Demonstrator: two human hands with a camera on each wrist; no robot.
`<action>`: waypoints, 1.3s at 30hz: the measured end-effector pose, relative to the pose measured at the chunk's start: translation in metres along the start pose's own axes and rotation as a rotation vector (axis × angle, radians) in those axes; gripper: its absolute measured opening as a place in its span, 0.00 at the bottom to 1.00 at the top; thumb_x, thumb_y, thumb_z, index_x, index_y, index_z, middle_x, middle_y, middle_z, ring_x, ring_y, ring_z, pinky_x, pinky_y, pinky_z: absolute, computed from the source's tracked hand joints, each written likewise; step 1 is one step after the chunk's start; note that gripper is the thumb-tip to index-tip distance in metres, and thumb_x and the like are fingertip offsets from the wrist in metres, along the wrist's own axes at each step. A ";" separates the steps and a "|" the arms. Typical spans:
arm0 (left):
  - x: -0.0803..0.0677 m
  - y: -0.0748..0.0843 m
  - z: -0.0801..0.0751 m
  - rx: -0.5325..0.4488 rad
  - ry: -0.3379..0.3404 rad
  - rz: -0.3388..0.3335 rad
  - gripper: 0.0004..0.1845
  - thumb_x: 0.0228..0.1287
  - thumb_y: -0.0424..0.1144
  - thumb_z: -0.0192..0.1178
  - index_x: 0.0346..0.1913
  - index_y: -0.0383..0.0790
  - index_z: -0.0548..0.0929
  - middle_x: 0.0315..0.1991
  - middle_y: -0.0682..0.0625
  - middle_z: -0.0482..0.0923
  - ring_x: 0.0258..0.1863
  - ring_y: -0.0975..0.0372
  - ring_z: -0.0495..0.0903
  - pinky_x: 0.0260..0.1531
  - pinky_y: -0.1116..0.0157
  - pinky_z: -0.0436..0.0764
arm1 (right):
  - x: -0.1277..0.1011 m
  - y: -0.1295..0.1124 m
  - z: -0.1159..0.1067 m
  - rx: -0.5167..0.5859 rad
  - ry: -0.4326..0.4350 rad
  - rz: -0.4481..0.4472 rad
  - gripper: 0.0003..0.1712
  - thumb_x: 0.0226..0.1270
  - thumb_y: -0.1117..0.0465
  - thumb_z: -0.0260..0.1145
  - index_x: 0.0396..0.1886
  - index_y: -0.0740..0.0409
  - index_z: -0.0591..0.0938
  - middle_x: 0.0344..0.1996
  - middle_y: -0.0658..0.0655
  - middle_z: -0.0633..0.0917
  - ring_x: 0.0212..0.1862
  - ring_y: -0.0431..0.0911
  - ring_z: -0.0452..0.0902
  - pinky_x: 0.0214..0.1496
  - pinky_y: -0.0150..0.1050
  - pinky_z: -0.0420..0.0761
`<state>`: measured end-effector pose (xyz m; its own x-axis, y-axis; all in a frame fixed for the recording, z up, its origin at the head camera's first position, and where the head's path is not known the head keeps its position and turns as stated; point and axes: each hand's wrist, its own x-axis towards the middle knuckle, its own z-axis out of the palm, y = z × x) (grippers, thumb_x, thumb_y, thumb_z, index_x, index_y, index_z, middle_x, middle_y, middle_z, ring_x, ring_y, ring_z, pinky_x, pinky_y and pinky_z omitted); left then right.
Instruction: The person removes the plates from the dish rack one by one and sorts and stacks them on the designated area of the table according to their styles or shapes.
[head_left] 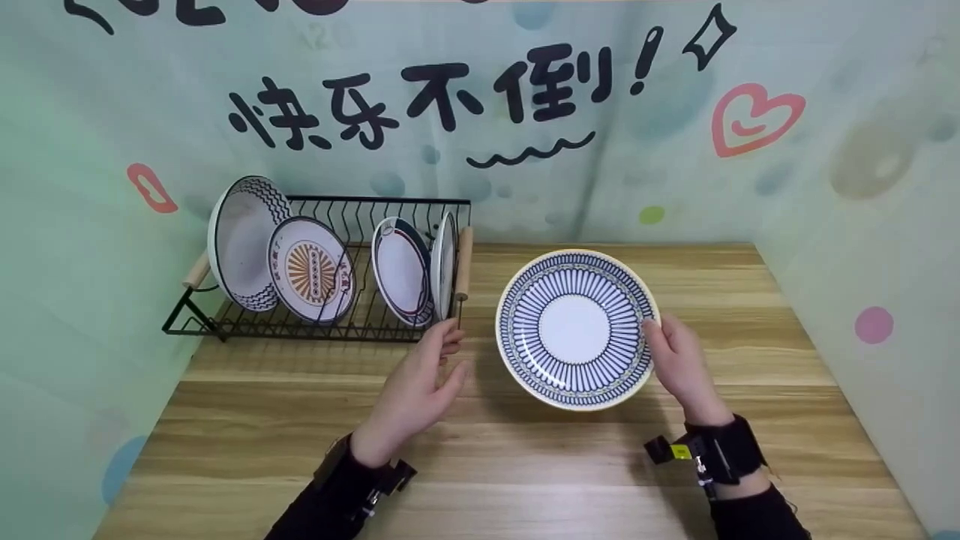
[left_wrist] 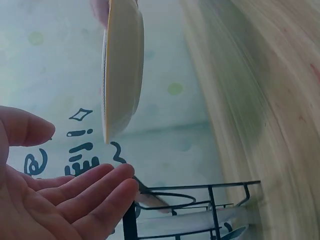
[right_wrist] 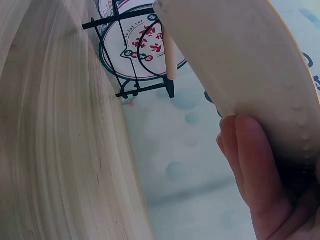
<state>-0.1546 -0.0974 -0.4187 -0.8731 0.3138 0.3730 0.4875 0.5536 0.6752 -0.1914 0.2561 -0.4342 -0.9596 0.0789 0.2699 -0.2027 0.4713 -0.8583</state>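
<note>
On wall (head_left: 750,187), "快乐不倒!" lettering (head_left: 442,97)

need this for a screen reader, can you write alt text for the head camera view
A right hand holds a blue-striped plate by its rim above a wooden table, while the open left hand waits beside it. Behind, a black wire dish rack holds four plates on edge.

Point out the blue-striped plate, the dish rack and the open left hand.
blue-striped plate (head_left: 576,328): head view, white centre.
dish rack (head_left: 375,200): head view, top back rail.
left hand (head_left: 420,386): head view, palm.
</note>
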 end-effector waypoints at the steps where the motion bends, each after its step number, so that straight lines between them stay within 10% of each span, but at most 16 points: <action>1: -0.001 0.000 -0.002 0.017 0.010 0.007 0.31 0.68 0.35 0.60 0.69 0.27 0.62 0.61 0.39 0.75 0.56 0.51 0.79 0.55 0.59 0.79 | 0.000 0.002 -0.002 -0.007 -0.003 0.006 0.17 0.78 0.63 0.51 0.44 0.73 0.81 0.30 0.63 0.84 0.29 0.38 0.78 0.33 0.27 0.78; 39: -0.031 -0.056 -0.062 0.109 0.268 -0.120 0.28 0.65 0.26 0.59 0.66 0.21 0.65 0.62 0.30 0.70 0.63 0.41 0.69 0.68 0.46 0.64 | 0.009 0.066 -0.079 -0.069 0.010 0.255 0.29 0.80 0.53 0.40 0.54 0.79 0.71 0.32 0.61 0.81 0.28 0.40 0.79 0.29 0.34 0.83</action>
<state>-0.1550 -0.1857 -0.4283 -0.8878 0.0348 0.4590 0.3659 0.6583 0.6579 -0.1980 0.3571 -0.4537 -0.9759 0.2118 0.0530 0.0600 0.4935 -0.8677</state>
